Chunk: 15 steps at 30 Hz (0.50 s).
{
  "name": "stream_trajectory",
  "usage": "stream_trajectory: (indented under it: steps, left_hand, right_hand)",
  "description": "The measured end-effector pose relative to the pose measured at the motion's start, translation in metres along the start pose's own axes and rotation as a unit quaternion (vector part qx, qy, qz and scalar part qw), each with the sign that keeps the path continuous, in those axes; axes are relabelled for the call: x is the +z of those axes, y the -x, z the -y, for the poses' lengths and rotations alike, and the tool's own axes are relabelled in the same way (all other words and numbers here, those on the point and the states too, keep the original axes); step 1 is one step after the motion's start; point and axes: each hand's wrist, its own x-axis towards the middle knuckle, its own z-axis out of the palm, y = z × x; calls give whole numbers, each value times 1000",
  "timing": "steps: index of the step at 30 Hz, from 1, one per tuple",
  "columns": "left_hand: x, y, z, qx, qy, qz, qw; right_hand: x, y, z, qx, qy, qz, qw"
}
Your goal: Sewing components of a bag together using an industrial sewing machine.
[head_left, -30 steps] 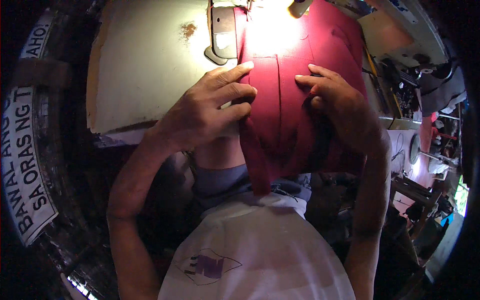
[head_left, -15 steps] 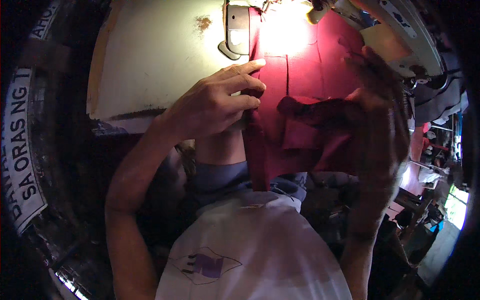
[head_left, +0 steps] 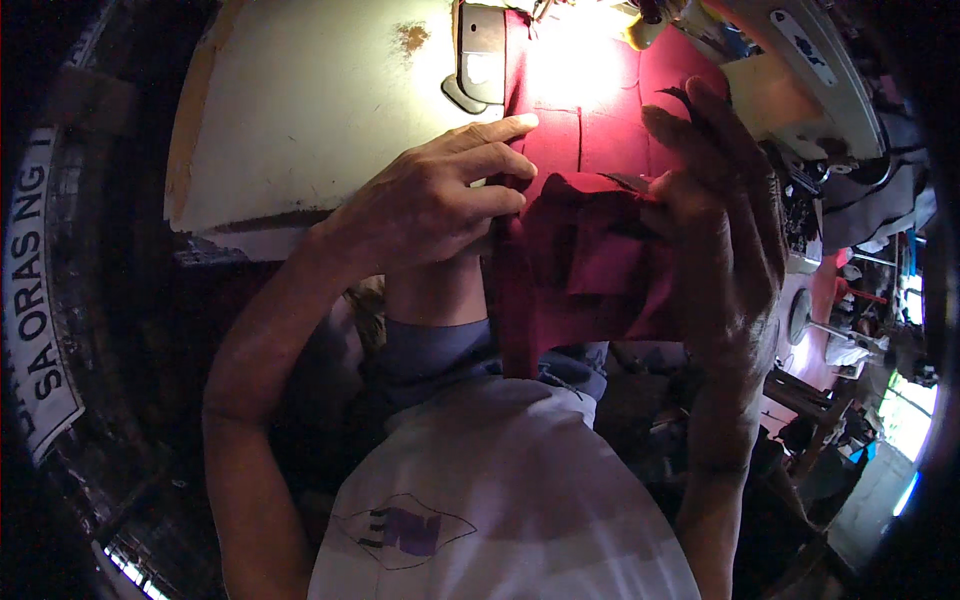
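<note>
A red piece of cloth (head_left: 610,265) with sewn seams lies over the machine bed and hangs down over my lap. My left hand (head_left: 440,190) lies along its left edge, fingers stretched out and resting on it. On the right side of the cloth, my right hand (head_left: 725,225) is bent, with thumb and fingers around a dark pointed tool (head_left: 625,182). Its kind is hard to make out in the shadow. Part of the cloth is folded up beside the right thumb. A bright lamp glare washes out the cloth's far part.
Left of the cloth is a pale, worn tabletop (head_left: 310,120) with a metal plate (head_left: 482,60). A sewing machine's pale body (head_left: 800,60) stands at the far right. Cluttered shelves and a fan-like round thing (head_left: 800,315) show beyond my right arm.
My right hand has drawn slightly left and turned, and the dark shape in front of it shows less. The cloth's fold has shifted upward. My left hand stays nearly in place.
</note>
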Motion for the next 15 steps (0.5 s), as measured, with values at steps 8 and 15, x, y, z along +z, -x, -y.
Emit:
stream_trajectory:
  steps: [8,15]
  left_hand:
    - [0,-1,1,5,0,-5,1000]
    - [0,-3,-2,-1,-13,-13,1000]
  right_hand:
    - [2,-8,11,22,-20,11,1000]
    - [3,-6,11,17,-19,31,999]
